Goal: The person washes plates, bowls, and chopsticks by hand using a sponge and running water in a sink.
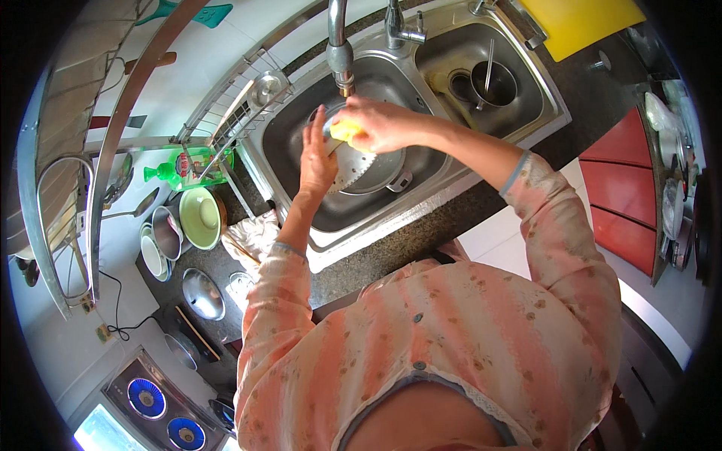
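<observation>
My right hand (379, 125) is closed around a yellow cloth or sponge (347, 131) just below the faucet (340, 62). My left hand (318, 158) holds the edge of a perforated metal steamer plate (358, 163), its fingers stretched upward along the rim. The cloth is against or close over the plate's upper part, which my hands partly cover. Under the plate, a metal pan (383, 175) with a short handle rests in the left basin of the steel sink (282, 141).
The right basin holds a small pot (506, 84) with a utensil in it. A wire rack (242, 113), a green detergent bottle (183, 169), a green bowl (200, 217), a metal lid (203, 293) and a crumpled cloth (248, 239) are at left. A yellow cutting board (581, 22) lies upper right.
</observation>
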`<state>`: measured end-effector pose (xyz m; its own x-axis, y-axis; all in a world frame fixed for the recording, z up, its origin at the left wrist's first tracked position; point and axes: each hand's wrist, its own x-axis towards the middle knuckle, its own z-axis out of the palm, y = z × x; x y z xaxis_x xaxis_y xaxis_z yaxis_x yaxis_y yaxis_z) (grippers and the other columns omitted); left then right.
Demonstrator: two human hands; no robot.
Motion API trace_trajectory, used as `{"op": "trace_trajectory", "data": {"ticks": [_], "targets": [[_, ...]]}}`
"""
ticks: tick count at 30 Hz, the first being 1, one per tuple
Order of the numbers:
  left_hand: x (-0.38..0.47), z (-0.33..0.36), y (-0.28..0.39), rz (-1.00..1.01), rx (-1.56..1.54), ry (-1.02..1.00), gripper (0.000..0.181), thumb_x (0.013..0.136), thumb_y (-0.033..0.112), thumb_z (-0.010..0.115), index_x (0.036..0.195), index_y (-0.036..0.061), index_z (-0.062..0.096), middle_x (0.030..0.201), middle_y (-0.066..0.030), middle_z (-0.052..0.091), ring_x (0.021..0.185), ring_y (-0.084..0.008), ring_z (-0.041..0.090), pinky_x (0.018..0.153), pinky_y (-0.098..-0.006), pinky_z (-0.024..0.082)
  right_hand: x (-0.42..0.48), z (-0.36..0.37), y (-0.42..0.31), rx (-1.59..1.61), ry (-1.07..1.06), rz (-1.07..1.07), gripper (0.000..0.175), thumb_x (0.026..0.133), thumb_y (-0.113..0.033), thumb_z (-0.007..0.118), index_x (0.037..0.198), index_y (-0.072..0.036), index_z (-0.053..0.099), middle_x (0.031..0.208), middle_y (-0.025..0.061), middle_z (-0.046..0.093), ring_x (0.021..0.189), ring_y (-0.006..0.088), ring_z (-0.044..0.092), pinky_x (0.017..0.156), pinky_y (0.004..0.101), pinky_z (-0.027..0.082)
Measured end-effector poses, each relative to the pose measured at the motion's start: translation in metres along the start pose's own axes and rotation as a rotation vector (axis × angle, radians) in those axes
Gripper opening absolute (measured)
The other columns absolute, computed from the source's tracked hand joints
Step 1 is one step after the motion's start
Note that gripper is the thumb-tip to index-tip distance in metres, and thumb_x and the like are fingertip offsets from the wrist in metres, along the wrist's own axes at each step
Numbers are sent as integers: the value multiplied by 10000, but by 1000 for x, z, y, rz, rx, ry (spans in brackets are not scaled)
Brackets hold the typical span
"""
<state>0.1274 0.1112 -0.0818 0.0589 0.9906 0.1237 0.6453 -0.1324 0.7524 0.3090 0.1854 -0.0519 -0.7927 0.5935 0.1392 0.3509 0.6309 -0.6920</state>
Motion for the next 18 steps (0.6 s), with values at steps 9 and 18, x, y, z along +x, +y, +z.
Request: {"op": "trace_trajectory", "data": {"ticks": [9, 18], "targets": [[14, 21, -4, -16, -197, 161, 826, 671, -158, 516, 1410, 106, 257, 1135, -147, 541, 916, -233, 574, 702, -282, 477, 26, 19, 22, -95, -116, 203, 313, 698, -108, 640, 1008, -92, 597, 821, 156, 641, 791, 323, 629, 671, 412, 501], [12, 9, -2, 2, -289, 289, 705, 780, -117, 533, 1397, 115, 283, 1141, -138, 551, 743, -105, 584, 626, -213, 481, -35, 72, 82, 1309, 145, 670, 482, 730, -205, 730, 1155, -106, 526, 1032, 25, 597, 977, 146, 557, 764, 303, 462]]}}
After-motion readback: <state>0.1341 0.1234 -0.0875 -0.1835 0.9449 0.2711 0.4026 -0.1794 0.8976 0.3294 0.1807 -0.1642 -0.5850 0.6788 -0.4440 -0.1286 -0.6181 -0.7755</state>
